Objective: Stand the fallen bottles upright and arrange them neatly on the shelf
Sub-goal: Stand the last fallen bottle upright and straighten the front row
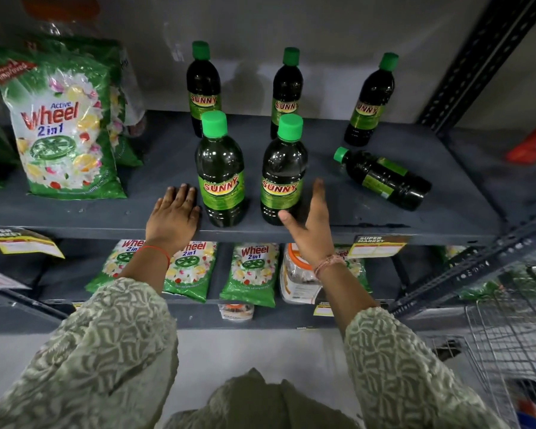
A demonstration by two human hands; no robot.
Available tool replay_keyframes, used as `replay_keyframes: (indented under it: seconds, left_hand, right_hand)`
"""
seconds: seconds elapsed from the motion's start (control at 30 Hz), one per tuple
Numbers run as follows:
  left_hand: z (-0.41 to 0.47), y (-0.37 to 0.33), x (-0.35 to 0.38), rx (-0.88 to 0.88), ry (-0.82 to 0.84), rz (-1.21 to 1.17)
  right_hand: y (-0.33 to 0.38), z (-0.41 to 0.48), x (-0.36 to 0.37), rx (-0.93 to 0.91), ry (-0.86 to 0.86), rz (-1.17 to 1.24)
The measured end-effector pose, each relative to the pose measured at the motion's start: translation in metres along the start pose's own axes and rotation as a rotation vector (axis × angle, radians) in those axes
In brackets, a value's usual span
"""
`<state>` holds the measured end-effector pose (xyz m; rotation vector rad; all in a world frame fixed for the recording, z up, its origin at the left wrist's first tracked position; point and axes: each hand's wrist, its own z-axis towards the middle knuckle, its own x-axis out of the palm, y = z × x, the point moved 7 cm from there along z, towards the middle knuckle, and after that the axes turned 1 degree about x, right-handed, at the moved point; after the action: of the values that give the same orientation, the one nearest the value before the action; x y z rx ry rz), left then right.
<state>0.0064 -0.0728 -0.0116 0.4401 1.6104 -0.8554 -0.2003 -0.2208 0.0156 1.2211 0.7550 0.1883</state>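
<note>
One fallen bottle [384,179] lies on its side at the right of the grey shelf [106,212], green cap pointing left, dark body angled toward the front right. Five more bottles stand upright: two in front, front-left bottle [221,171] and front-right bottle [283,173], and three behind them along the back wall [203,88], [287,91], [372,100]. Right hand [311,224] is open, fingers spread, thumb touching the base of the front-right bottle, gripping nothing. Left hand [175,216] lies flat, palm down on the shelf edge, just beside the front-left bottle. Detergent bags [59,125] stand at the shelf's left; more bags [251,270] on the shelf below. Wire cart [508,329] at lower right.
</note>
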Motion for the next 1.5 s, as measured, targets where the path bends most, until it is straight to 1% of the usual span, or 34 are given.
replay_keyframes:
  seconds: [0.1, 0.13, 0.17, 0.2, 0.27, 0.33, 0.37, 0.47, 0.5, 0.53, 0.6, 0.67, 0.73, 0.8, 0.9, 1.07, 1.17, 1.23, 1.3, 1.33, 1.4, 1.43, 1.47, 1.5]
  left_hand:
    - [0.003, -0.004, 0.002, -0.020, 0.000, -0.032]
    - [0.003, -0.005, 0.002, -0.027, -0.010, -0.041]
    - [0.003, -0.007, 0.002, -0.032, -0.025, -0.047]
    - [0.003, -0.008, 0.001, -0.032, -0.040, -0.047]
    - [0.001, -0.008, 0.001, -0.027, -0.060, -0.037]
    - [0.000, -0.008, 0.001, -0.028, -0.071, -0.030]
    - [0.000, -0.008, 0.001, -0.032, -0.074, -0.027]
    - [0.001, -0.009, 0.001, -0.052, -0.078, -0.020]
    - [0.001, -0.010, 0.001, -0.055, -0.079, -0.017]
    - [0.001, -0.010, 0.001, -0.056, -0.079, -0.013]
    - [0.000, -0.010, 0.001, -0.055, -0.082, -0.008]
    - [0.000, -0.010, 0.001, -0.055, -0.083, -0.007]
    - [0.000, -0.009, 0.001, -0.053, -0.082, -0.003]
    - [0.001, -0.009, 0.001, -0.048, -0.081, 0.003]
    - [0.001, -0.008, 0.003, -0.051, -0.076, 0.001]
    - [0.001, -0.006, 0.005, -0.050, -0.065, 0.017]
    - [0.002, -0.005, 0.005, -0.061, -0.069, 0.014]
    - [0.002, -0.005, 0.004, -0.064, -0.070, 0.008]
    - [0.002, -0.006, 0.005, -0.066, -0.066, 0.008]
    - [0.002, -0.006, 0.005, -0.065, -0.065, 0.009]
    - [0.001, -0.007, 0.004, -0.058, -0.078, 0.007]
    - [0.001, -0.006, 0.004, -0.055, -0.079, 0.006]
    - [0.000, -0.006, 0.004, -0.054, -0.079, 0.004]
    - [0.000, -0.006, 0.004, -0.054, -0.082, 0.003]
  right_hand:
    - [0.012, 0.014, -0.041, -0.123, -0.240, -0.369]
    - [0.014, 0.026, -0.056, -0.116, -0.284, -0.528]
    - [0.011, 0.043, -0.070, -0.075, -0.287, -0.693]
    - [0.005, 0.062, -0.084, 0.011, -0.257, -0.838]
    - [-0.018, 0.094, -0.111, 0.258, -0.132, -1.044]
    - [-0.035, 0.111, -0.128, 0.433, -0.003, -1.108]
    - [-0.038, 0.116, -0.133, 0.465, 0.033, -1.121]
    - [-0.033, 0.124, -0.135, 0.462, 0.122, -1.231]
    - [-0.032, 0.125, -0.133, 0.461, 0.137, -1.213]
    - [-0.034, 0.126, -0.131, 0.470, 0.143, -1.137]
    - [-0.036, 0.124, -0.122, 0.465, 0.095, -0.915]
    - [-0.028, 0.124, -0.114, 0.399, -0.032, -0.796]
    - [-0.010, 0.123, -0.109, 0.292, -0.216, -0.710]
    - [0.006, 0.118, -0.105, 0.193, -0.379, -0.524]
    - [0.010, 0.110, -0.099, 0.091, -0.485, -0.281]
    - [-0.006, 0.102, -0.093, 0.048, -0.504, -0.108]
    - [-0.013, 0.105, -0.092, 0.011, -0.440, -0.029]
    - [-0.019, 0.108, -0.091, 0.033, -0.385, 0.013]
    - [-0.024, 0.109, -0.087, 0.053, -0.355, 0.117]
    - [-0.025, 0.107, -0.084, 0.069, -0.363, 0.110]
    - [-0.027, 0.100, -0.080, 0.139, -0.412, -0.066]
    - [-0.029, 0.098, -0.079, 0.139, -0.436, -0.104]
    - [-0.031, 0.096, -0.079, 0.124, -0.445, -0.065]
    - [-0.038, 0.097, -0.079, 0.120, -0.438, 0.030]
